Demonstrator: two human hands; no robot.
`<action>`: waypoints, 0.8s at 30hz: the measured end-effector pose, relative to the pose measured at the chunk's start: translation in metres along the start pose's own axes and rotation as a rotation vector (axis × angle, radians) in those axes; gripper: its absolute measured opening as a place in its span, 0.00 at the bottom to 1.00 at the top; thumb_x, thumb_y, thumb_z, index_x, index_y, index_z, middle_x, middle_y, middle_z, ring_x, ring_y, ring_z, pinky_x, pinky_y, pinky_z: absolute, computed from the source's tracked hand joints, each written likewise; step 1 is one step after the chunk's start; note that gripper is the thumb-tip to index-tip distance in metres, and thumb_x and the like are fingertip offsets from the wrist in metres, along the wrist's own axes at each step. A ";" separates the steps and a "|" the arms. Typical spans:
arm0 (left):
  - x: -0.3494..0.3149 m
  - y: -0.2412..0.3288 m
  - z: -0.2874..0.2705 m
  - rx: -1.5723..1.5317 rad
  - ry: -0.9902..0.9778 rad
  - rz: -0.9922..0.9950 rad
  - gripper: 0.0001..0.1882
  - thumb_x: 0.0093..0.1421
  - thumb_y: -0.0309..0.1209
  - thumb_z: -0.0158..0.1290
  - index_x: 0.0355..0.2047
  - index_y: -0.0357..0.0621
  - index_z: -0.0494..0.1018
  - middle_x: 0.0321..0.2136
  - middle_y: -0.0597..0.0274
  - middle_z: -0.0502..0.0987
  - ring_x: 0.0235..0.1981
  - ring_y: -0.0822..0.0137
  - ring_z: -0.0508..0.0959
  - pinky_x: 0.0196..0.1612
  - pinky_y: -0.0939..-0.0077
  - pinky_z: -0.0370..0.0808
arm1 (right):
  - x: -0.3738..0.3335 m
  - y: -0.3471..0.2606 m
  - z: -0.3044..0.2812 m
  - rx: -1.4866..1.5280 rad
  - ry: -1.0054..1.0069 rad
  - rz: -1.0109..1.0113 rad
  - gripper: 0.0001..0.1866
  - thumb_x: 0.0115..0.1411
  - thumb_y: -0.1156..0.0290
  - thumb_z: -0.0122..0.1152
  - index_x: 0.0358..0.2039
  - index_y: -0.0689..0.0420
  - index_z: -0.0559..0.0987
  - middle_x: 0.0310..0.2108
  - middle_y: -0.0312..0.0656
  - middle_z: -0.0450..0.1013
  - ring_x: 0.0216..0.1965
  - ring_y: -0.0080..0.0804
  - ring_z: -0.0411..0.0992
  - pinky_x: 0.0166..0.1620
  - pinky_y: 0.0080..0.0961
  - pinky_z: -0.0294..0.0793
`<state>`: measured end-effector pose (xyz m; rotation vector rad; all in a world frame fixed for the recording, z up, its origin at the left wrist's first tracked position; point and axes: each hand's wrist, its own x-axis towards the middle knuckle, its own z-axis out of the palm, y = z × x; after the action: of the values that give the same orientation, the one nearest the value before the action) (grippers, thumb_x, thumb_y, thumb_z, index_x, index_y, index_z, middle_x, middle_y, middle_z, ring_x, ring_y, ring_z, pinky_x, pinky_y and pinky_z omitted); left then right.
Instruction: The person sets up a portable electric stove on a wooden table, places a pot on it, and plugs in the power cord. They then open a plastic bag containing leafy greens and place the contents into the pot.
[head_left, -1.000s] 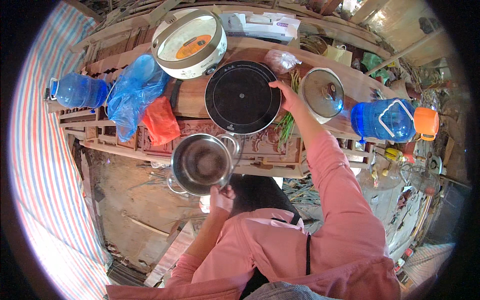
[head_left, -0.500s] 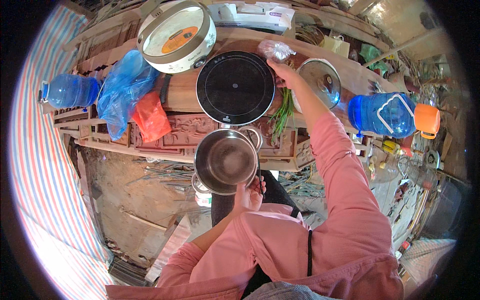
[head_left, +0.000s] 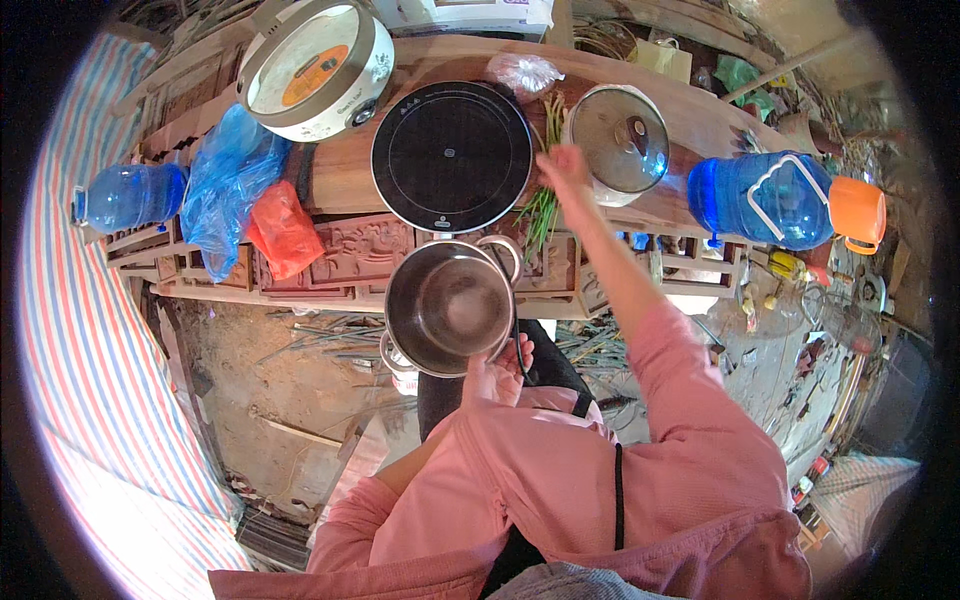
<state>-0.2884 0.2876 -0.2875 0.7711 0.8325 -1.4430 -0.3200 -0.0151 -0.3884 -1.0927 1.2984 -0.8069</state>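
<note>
While gripping stainless-steel pot [head_left: 447, 308] with left hand [head_left: 499, 378], holding right hand [head_left: 567, 180] half-curled over green onions [head_left: 541, 220] beside black induction cooktop [head_left: 450, 160]; cannot tell whether pinching any

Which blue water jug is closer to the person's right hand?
The right-side jug, with the orange mug at its end. The other jug, at far left beside the blue bag, is farther from the right hand.

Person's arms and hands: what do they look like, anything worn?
Both bare: left hand and right hand wear no gloves. Matching pink fabric on the left sleeve and right sleeve, both loose and wrinkled, ending short of the wrists so bare forearm shows. I can't make out any markings on the sleeves.
</note>
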 end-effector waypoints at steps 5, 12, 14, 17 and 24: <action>-0.007 0.002 -0.008 0.000 0.011 0.078 0.17 0.66 0.39 0.44 0.49 0.42 0.67 0.51 0.48 0.72 0.54 0.53 0.71 0.61 0.57 0.65 | -0.096 0.037 0.000 0.024 -0.491 0.526 0.14 0.57 0.67 0.62 0.41 0.59 0.74 0.25 0.35 0.71 0.22 0.24 0.69 0.24 0.24 0.70; -0.024 0.039 -0.024 0.194 0.078 0.187 0.20 0.64 0.44 0.40 0.52 0.52 0.67 0.56 0.62 0.71 0.55 0.66 0.69 0.56 0.68 0.63 | -0.123 0.050 0.001 0.174 -0.219 0.688 0.16 0.58 0.72 0.57 0.48 0.54 0.75 0.23 0.32 0.69 0.20 0.18 0.64 0.19 0.19 0.65; -0.024 0.059 -0.030 0.200 0.084 0.244 0.19 0.64 0.43 0.40 0.51 0.52 0.68 0.55 0.63 0.73 0.53 0.67 0.70 0.54 0.67 0.63 | -0.117 0.050 -0.010 0.122 -0.141 0.602 0.17 0.58 0.74 0.55 0.49 0.54 0.75 0.22 0.33 0.69 0.19 0.18 0.63 0.18 0.19 0.62; -0.017 0.091 -0.040 0.243 0.059 0.298 0.18 0.63 0.41 0.40 0.49 0.49 0.69 0.54 0.62 0.74 0.51 0.67 0.71 0.53 0.69 0.64 | -0.109 0.050 -0.011 0.318 -0.133 0.569 0.18 0.58 0.76 0.52 0.50 0.54 0.74 0.23 0.37 0.72 0.17 0.18 0.62 0.17 0.18 0.58; 0.019 0.147 -0.043 0.352 0.043 0.359 0.19 0.65 0.41 0.38 0.51 0.47 0.67 0.52 0.59 0.75 0.52 0.67 0.71 0.50 0.70 0.67 | -0.112 0.057 0.006 0.269 -0.228 0.582 0.18 0.58 0.77 0.51 0.50 0.57 0.71 0.28 0.44 0.77 0.16 0.20 0.63 0.18 0.18 0.60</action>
<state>-0.1430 0.3145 -0.3324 1.1576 0.4433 -1.2636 -0.3355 0.1089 -0.4047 -0.5282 1.1843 -0.3876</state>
